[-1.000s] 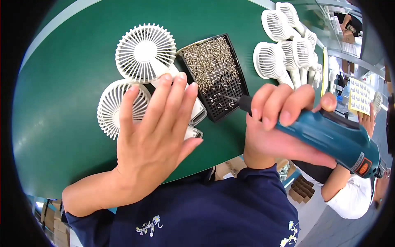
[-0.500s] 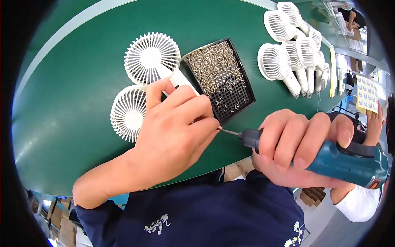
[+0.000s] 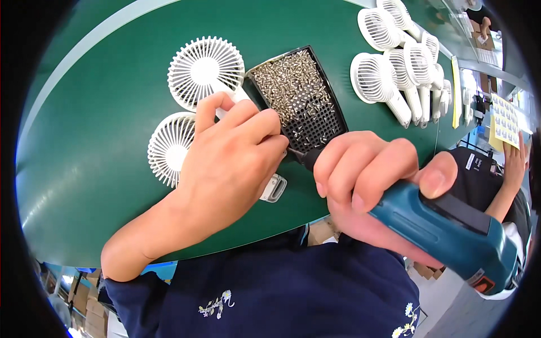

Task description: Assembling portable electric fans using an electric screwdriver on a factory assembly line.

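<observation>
My left hand (image 3: 225,158) lies closed over the handle of a white handheld fan (image 3: 205,72), whose round slatted head points away from me. A second white fan (image 3: 170,151) lies nearer, partly under that hand; a handle end shows below my fingers. My right hand (image 3: 366,174) grips a teal electric screwdriver (image 3: 451,234), thumb along its black lever. The screwdriver's thin bit reaches my left fingertips, where the contact point is hidden. Just beyond the bit sits a black perforated tray (image 3: 322,119) with many small metal screws (image 3: 290,81) heaped at its far end.
Several assembled white fans (image 3: 375,79) lie grouped at the far right of the green table (image 3: 101,141). Beyond them, at the right, another person's hand (image 3: 511,163) holds a sheet of labels (image 3: 505,121). The table's near edge runs close to my body.
The screwdriver and my right hand have moved left and away from me, and the tool now tilts more steeply. My left hand has shifted slightly left, exposing a handle end.
</observation>
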`<state>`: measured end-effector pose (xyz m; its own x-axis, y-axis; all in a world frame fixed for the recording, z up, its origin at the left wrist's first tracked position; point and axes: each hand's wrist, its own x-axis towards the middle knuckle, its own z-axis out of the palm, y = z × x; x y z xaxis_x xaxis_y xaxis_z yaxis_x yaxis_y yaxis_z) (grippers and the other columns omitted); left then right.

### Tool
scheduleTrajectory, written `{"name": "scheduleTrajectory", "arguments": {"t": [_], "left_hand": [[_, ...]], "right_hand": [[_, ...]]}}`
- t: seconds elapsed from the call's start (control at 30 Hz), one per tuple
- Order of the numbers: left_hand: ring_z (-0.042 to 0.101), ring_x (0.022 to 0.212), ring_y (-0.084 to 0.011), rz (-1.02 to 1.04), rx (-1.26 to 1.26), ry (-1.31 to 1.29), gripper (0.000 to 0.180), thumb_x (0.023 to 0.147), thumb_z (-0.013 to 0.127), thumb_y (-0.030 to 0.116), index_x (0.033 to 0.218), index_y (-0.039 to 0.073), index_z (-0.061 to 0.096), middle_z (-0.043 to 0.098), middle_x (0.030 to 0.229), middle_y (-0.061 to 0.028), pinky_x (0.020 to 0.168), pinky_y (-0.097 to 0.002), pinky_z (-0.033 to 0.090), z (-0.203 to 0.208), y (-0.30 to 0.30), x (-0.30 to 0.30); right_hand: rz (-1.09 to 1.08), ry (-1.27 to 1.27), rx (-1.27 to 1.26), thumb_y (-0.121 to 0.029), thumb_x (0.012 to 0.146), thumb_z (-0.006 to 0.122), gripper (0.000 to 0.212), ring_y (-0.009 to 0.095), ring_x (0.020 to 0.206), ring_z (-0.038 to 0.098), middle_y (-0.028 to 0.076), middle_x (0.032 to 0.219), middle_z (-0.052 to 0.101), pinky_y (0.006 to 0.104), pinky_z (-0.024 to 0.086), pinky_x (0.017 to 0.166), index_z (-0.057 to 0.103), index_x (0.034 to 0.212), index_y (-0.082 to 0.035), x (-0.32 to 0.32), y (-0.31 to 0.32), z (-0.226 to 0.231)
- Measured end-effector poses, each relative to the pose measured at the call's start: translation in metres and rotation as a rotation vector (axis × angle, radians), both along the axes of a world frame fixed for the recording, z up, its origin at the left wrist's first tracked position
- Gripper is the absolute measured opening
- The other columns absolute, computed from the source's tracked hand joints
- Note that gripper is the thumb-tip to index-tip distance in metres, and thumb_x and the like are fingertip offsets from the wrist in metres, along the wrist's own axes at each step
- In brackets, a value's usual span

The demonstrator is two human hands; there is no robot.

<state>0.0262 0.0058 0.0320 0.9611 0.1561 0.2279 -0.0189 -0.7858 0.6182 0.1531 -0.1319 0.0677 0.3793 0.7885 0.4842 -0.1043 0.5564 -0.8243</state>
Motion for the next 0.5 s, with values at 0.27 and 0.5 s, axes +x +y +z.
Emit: {"name": "scheduleTrajectory", "arguments": {"t": [0.27, 0.5], "left_hand": [[0.053, 0.082, -0.0222, 0.005, -0.004, -0.010, 0.014, 0.072, 0.071, 0.004, 0.079, 0.006, 0.060, 0.049, 0.082, -0.0049, 0.094, -0.0413, 0.035, -0.004, -0.001, -0.003], [0.053, 0.082, -0.0226, 0.009, 0.017, 0.025, 0.014, 0.072, 0.074, 0.004, 0.083, 0.006, 0.065, 0.051, 0.082, -0.0045, 0.093, -0.0405, 0.037, -0.006, -0.001, -0.003]], "right_hand": [[0.024, 0.012, 0.062, -0.076, 0.086, 0.055, 0.077, 0.021, 0.053, 0.051, 0.009, 0.084, 0.053, 0.0362, 0.046, 0.049, 0.042, 0.133, -0.016, 0.003, 0.004, -0.011], [-0.019, 0.054, 0.080, -0.035, 0.101, 0.055, 0.033, 0.023, 0.057, 0.048, 0.017, 0.081, 0.056, 0.0370, 0.044, 0.053, 0.045, 0.117, -0.008, -0.015, 0.011, -0.015]]}}
